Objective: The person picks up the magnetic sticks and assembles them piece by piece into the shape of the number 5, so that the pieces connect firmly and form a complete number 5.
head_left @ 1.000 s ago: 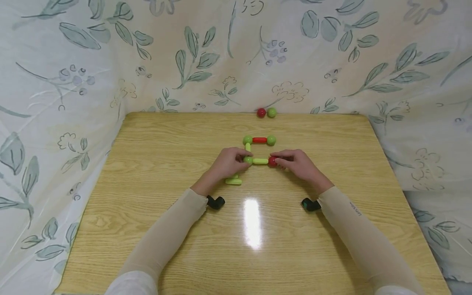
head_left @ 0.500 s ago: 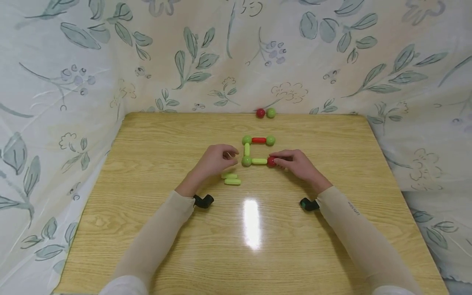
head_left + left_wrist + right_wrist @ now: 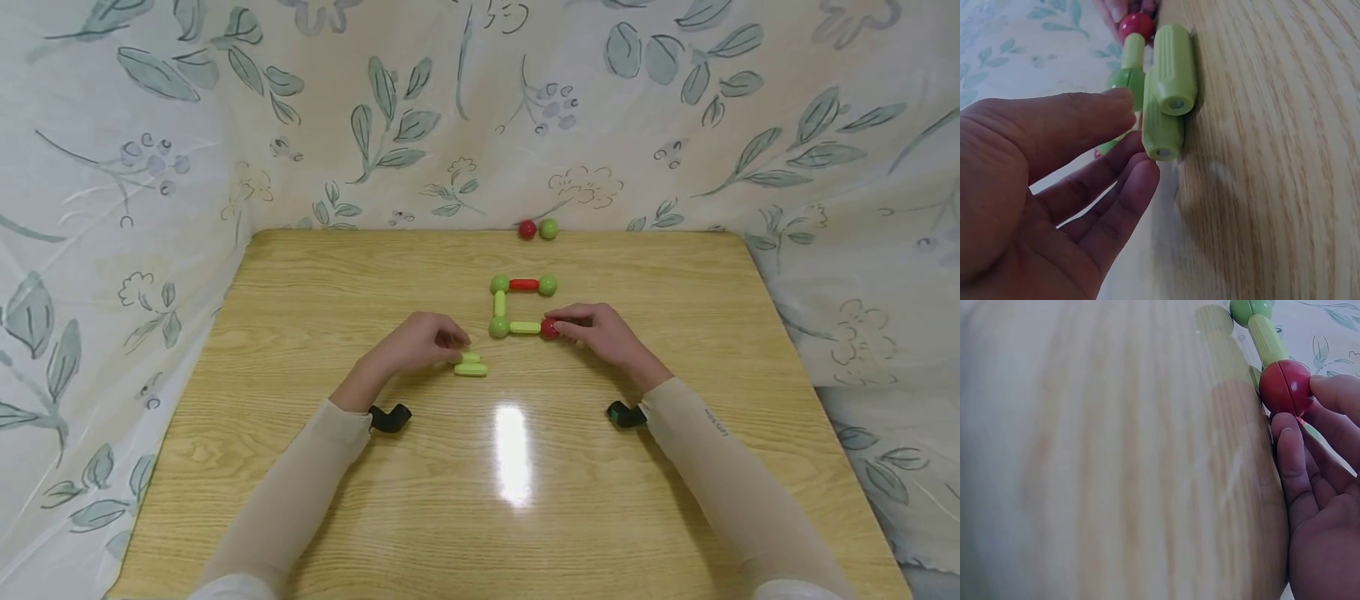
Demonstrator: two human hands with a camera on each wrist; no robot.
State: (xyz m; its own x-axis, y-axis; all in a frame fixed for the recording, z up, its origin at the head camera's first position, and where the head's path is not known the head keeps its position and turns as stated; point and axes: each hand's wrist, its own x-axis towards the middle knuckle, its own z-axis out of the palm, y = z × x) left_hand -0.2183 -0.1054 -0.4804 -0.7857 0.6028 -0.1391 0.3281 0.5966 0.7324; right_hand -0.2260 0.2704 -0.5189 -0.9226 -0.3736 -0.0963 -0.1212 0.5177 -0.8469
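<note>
My right hand [image 3: 603, 332] pinches a red ball [image 3: 1285, 387] between thumb and fingers. That ball sits at the right end of a magnetic building piece of green balls [image 3: 499, 327] and yellow-green rods [image 3: 525, 327], with one red rod [image 3: 523, 285] along its far side. Two loose yellow-green rods [image 3: 471, 370] lie side by side, nearer to me. At their left end, my left hand [image 3: 422, 342] has its thumb and fingers spread around the farther rod [image 3: 1163, 134]. A fingertip is by that rod's end; whether it touches I cannot tell.
A loose red ball [image 3: 527, 229] and a loose green ball [image 3: 549, 228] stand at the far edge of the wooden table [image 3: 337, 275]. Leaf-patterned cloth [image 3: 420, 108] hangs behind and at both sides. Black wrist mounts [image 3: 390, 418] jut from the sleeves.
My left hand has let go of the near-left green ball and moved left and toward me, to the loose rods. My right hand keeps hold of the red ball.
</note>
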